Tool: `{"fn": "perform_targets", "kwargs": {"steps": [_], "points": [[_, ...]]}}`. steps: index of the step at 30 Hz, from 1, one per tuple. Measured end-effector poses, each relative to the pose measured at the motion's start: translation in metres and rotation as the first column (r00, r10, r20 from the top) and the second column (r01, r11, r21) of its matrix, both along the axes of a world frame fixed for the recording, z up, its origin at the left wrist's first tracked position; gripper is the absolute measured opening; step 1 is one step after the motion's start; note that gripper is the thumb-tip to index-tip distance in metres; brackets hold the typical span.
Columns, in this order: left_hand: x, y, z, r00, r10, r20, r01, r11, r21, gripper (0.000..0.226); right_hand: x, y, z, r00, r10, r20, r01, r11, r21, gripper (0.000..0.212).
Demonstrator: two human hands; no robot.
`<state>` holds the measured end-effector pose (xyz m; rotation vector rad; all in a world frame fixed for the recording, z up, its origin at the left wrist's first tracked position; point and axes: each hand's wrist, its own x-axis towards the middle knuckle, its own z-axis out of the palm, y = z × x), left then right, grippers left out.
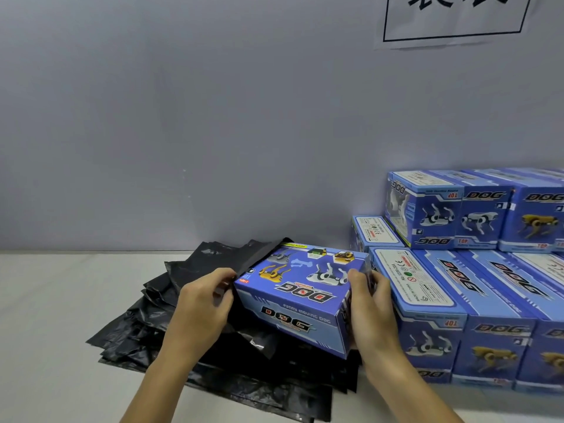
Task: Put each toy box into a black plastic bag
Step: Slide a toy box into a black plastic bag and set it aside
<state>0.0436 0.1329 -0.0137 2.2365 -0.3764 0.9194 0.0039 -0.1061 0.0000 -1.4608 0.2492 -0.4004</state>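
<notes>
While my left hand (204, 303) pinches the black bag's (259, 254) mouth and my right hand (370, 306) grips the blue toy box (300, 296), loose bags (171, 340) cover the white worktop (55, 315) below a grey wall (183, 117).

The stacked toy boxes (476, 270) block the right side. Left of the black bags (146, 325) the table (55, 300) is open.

The toy box (302, 296) lies on the pile of bags (158, 328) spread over the table (45, 315). Left of the toy box a hand (203, 303) holds a bag's edge (259, 254) at its end; right of it another hand (370, 306) grips its other end. Further right of the toy box stands the stack of boxes (476, 270), against the wall (183, 117) behind, with a paper sign (454, 16) above.
</notes>
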Motion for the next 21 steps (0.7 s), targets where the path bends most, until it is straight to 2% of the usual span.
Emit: {"fn": "perform_targets", "kwargs": {"steps": [2, 5, 8, 10, 15, 18, 21], "points": [[-0.001, -0.004, 0.0, 1.0, 0.017, -0.007, -0.017, 1.0, -0.021, 0.04, 0.001, 0.001, -0.004, 1.0, 0.001, 0.025, -0.001, 1.0, -0.005, 0.029], [-0.003, -0.008, -0.001, 0.996, 0.053, -0.067, -0.052, 0.998, 0.026, 0.053, 0.0, 0.004, -0.008, 0.998, 0.027, 0.054, -0.026, 0.999, -0.022, 0.022], [-0.006, -0.018, -0.003, 0.99, 0.106, -0.096, -0.094, 0.988, 0.122, 0.055, -0.002, 0.007, -0.008, 0.995, 0.041, 0.088, -0.038, 0.998, -0.04, 0.028], [-0.01, -0.028, -0.004, 0.99, 0.131, -0.058, -0.117, 0.974, 0.196, 0.058, -0.002, 0.009, -0.01, 0.993, 0.027, 0.118, -0.02, 0.998, -0.057, 0.033], [-0.017, -0.04, -0.002, 1.0, 0.006, 0.006, -0.008, 0.975, 0.223, 0.057, 0.0, 0.008, -0.012, 0.988, 0.049, 0.144, -0.047, 0.999, -0.016, 0.036], [-0.017, -0.04, -0.001, 0.996, -0.086, 0.015, 0.085, 0.995, 0.055, 0.039, 0.003, 0.006, -0.013, 0.991, 0.072, 0.111, -0.077, 0.996, 0.043, 0.027], [-0.013, -0.04, 0.003, 0.995, -0.1, -0.005, 0.095, 0.959, -0.268, 0.027, 0.002, 0.007, -0.014, 0.989, 0.101, 0.107, -0.112, 0.989, 0.097, 0.021]]}}
